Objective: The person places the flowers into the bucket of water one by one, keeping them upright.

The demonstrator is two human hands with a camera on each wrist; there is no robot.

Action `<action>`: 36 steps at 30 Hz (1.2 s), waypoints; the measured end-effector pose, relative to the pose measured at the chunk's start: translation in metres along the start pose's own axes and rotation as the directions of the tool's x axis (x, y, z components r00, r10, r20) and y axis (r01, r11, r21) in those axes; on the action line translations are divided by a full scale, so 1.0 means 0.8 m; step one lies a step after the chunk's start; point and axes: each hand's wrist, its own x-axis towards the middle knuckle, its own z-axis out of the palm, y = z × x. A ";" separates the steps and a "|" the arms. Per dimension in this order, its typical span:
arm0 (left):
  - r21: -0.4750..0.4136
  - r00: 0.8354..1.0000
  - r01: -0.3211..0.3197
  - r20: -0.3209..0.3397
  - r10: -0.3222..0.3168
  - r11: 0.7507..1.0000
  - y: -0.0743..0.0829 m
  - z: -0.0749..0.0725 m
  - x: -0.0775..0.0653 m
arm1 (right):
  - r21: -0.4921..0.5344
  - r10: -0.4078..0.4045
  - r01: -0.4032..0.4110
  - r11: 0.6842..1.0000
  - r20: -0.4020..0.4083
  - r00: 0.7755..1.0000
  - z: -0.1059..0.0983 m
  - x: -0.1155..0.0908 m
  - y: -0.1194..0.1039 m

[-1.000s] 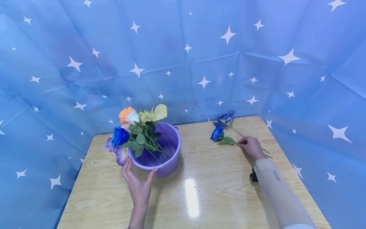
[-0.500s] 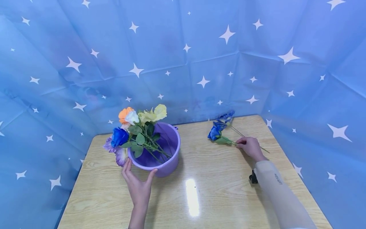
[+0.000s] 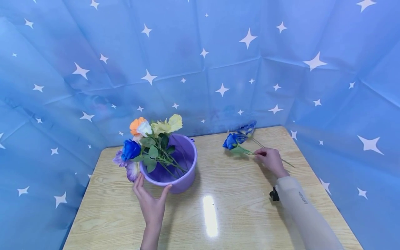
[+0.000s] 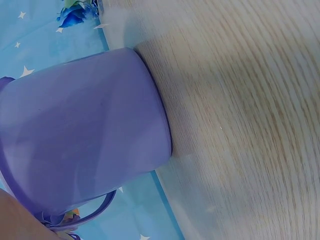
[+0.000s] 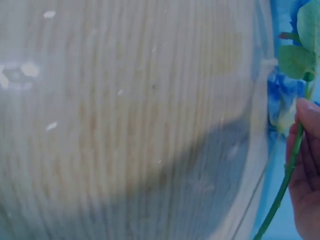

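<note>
In the head view, a purple bucket (image 3: 187,180) stands on the table, several artificial flowers leaning out over its left and back rim. My left hand (image 3: 151,205) is at the bucket's front, fingers and thumb spread wide and touching the rim; in the left wrist view only part of this hand (image 4: 17,220) shows. On the right, my right hand (image 3: 271,160) pinches the green stem of a blue rose (image 3: 230,141). The right wrist view shows the stem (image 5: 284,187) running beneath the thumb. Behind it lies another blue flower (image 3: 247,129) with a thin stem.
A blue cloth with white stars (image 3: 218,69) hangs behind and around the wooden table (image 3: 237,208). A thin purple handle (image 4: 100,207) hangs at the bucket's side. A small black device (image 3: 274,194) sits under the right sleeve (image 3: 300,208).
The right hand has moved slightly left with the blue rose, whose head has shifted left and a little back. The left hand and bucket have stayed put.
</note>
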 end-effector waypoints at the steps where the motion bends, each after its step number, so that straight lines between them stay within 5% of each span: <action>1: 0.001 1.000 0.004 0.002 -0.004 1.000 0.000 0.000 0.000 | -0.002 0.000 0.000 1.000 -0.003 1.000 0.000 0.000 -0.001; 36: 0.017 1.000 0.007 0.008 -0.007 1.000 0.001 -0.002 0.001 | 0.086 -0.087 0.094 0.992 -0.083 0.993 0.004 0.020 -0.082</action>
